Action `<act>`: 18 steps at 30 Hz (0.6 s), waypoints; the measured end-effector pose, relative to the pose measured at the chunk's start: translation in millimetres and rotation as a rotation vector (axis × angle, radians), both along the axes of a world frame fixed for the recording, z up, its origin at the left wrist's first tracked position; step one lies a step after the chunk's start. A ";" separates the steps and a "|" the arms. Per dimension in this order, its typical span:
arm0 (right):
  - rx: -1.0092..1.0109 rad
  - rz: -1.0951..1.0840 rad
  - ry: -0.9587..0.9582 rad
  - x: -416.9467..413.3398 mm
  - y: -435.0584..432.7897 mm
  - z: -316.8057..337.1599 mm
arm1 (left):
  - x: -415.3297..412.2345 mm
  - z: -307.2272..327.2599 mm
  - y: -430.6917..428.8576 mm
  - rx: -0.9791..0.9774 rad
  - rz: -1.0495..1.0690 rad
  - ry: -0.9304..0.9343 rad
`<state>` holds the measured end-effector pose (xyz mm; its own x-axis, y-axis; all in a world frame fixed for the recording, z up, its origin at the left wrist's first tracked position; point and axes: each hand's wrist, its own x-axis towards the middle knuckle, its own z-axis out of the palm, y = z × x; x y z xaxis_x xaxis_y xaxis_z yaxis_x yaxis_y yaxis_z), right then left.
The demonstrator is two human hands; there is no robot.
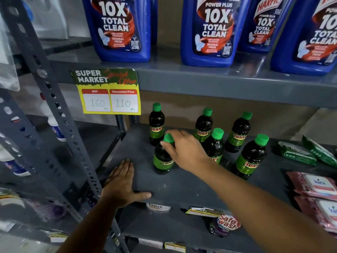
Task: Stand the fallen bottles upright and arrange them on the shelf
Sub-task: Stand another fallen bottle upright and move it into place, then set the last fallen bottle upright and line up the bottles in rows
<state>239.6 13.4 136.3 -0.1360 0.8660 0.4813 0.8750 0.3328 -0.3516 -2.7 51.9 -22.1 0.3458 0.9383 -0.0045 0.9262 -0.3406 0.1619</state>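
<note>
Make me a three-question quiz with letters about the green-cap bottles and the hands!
1. Where does the left hand rest?
A. on the shelf's front edge
B. on a blue bottle
C. on the price sign

2. How many Sunny bottles stand on the middle shelf?
A. three
B. six
C. nine

3. What is the right hand doing?
A. hanging free
B. holding a bottle's green cap
C. pressing the pink packs

Answers: 1 A, palm lies flat there. 2 B, six green caps show. 3 B, fingers wrap the front-left Sunny bottle.
</note>
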 end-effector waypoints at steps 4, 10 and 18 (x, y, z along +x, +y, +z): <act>-0.161 -0.051 0.113 -8.4 26.6 10.1 | -0.3 2.1 -1.8 -0.005 0.008 -0.005; -0.505 0.101 0.307 12.3 21.8 -23.5 | 0.4 5.7 -3.3 -0.027 0.002 -0.024; -0.565 0.075 0.424 25.4 24.3 -61.1 | -1.4 1.8 -0.5 -0.017 -0.023 -0.018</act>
